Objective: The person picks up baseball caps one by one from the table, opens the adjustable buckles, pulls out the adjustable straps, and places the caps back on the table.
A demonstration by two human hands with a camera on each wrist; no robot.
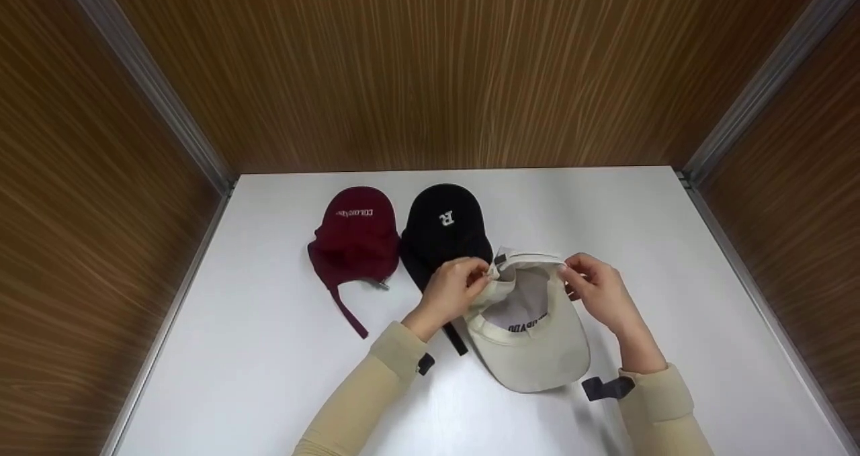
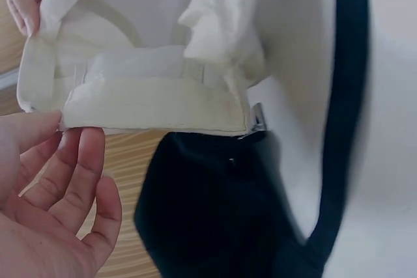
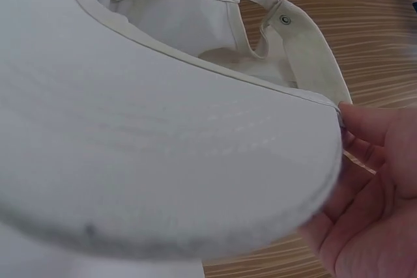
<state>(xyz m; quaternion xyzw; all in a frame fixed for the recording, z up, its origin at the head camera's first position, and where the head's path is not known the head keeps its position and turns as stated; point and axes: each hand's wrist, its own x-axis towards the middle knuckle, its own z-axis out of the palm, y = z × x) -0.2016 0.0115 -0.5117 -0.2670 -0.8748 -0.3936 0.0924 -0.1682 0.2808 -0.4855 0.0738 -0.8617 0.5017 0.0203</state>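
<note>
A cream baseball cap (image 1: 545, 363) hangs open toward me, its brim low and its back strap at the top. Dark lettering shows through inside the crown. My left hand (image 1: 457, 288) pinches the back band near the strap end. On the other side, my right hand (image 1: 600, 293) pinches the cap's edge between thumb and fingers. In the left wrist view, the cream band (image 2: 156, 105) runs straight from my thumb to a small metal buckle. A snap on the strap (image 3: 313, 50) shows in the right wrist view.
A black cap (image 1: 440, 241) with a white R lies beyond my left hand, its strap partly hidden under my wrist. Left of it lies a maroon cap (image 1: 359, 254) with white lettering and a loose strap. Wood-grain panels (image 1: 430, 73) enclose the white table (image 1: 269, 375).
</note>
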